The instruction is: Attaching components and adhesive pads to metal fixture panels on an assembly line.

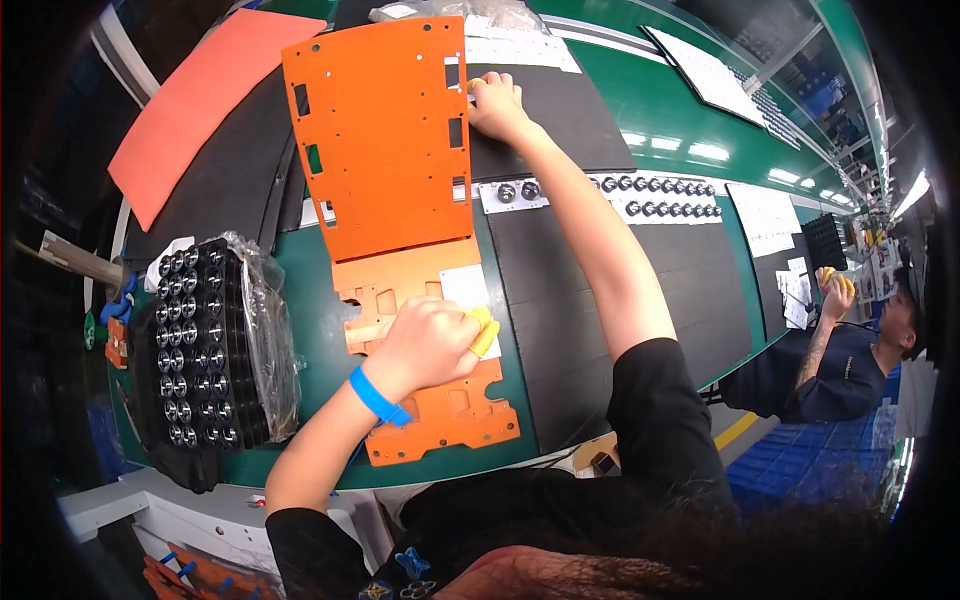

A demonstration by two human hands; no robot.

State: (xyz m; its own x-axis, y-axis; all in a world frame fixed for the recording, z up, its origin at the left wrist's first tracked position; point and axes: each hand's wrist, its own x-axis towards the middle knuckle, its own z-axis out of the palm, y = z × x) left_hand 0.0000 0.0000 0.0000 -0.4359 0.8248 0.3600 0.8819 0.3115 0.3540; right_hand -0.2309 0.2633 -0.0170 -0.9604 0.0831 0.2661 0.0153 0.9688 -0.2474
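An orange perforated panel (385,140) stands tilted up, hinged to an orange fixture base (440,430) with cut-outs on the bench. My right hand (497,107), arm stretched out, is closed at the panel's upper right edge. Over the base is my left hand (428,340), its fingers curled and yellow covers on the fingertips. They pinch at a flat white plate (463,286) that lies on the base; the hand hides part of it. A blue wrist strap (379,398) circles my left wrist.
Left of the fixture stands a black tray (225,340) of round lens-like parts, partly in clear plastic. A salmon sheet (215,105) lies behind it. Black mats (610,320) and white strips of round parts (660,185) are on the right. Another person (840,350) sits farther right.
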